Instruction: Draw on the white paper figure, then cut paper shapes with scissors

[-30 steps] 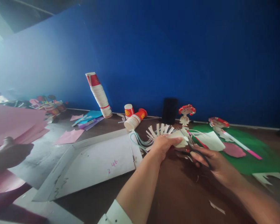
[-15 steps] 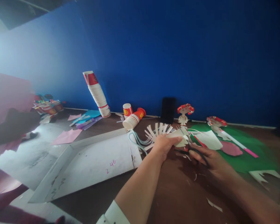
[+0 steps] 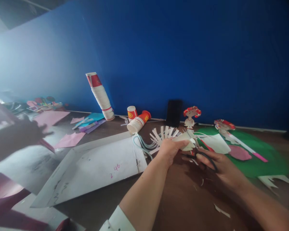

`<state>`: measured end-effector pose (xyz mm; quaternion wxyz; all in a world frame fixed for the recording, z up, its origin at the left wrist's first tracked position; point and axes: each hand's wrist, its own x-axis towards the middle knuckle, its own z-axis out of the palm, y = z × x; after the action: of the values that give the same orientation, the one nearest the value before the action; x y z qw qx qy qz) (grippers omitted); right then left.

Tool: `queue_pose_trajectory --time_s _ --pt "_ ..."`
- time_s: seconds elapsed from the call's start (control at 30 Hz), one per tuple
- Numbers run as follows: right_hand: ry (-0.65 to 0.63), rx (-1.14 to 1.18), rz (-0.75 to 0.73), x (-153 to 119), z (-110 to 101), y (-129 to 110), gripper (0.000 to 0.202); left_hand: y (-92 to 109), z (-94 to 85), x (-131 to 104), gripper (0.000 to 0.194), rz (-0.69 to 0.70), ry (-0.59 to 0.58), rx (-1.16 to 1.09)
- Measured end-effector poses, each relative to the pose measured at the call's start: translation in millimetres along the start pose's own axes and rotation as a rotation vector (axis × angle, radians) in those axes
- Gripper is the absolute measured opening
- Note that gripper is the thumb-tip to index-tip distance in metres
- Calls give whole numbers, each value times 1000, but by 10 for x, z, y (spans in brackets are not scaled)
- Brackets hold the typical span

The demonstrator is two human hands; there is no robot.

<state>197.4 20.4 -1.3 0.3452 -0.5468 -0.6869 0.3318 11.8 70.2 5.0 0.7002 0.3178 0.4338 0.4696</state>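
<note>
My left hand pinches a cream paper cut-out near the centre right. Strips of a fringed white paper piece fan out just behind its fingers. In my right hand are black-handled scissors, with fingers wrapped through the loops. The scissors lie against the right side of the cut-out; their blades are largely hidden. Small paper scraps lie on the brown table below the hands.
An open white box lid lies left of my forearms. Behind are stacked cups, tipped cups, a black phone and a paper figure. Green paper holds a marker. Another person's blurred hand is at left.
At the far left, the other person's hand and pink paper have shifted, and the paper now lies lower on the table. My own hands stay almost in place.
</note>
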Motion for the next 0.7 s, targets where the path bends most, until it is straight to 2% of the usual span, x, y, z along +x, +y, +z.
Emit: queue_pose_trajectory --time_s 0.27,0.47,0.7 --pt "-29 30 18 4 -19 17 53 9 -9 7 21 -11 -20 -19" --pt "-34 36 8 20 -30 23 56 32 11 -20 13 1 -16 -29" --pt "-24 17 -12 6 -29 50 54 11 6 -16 17 -21 -22 -46"
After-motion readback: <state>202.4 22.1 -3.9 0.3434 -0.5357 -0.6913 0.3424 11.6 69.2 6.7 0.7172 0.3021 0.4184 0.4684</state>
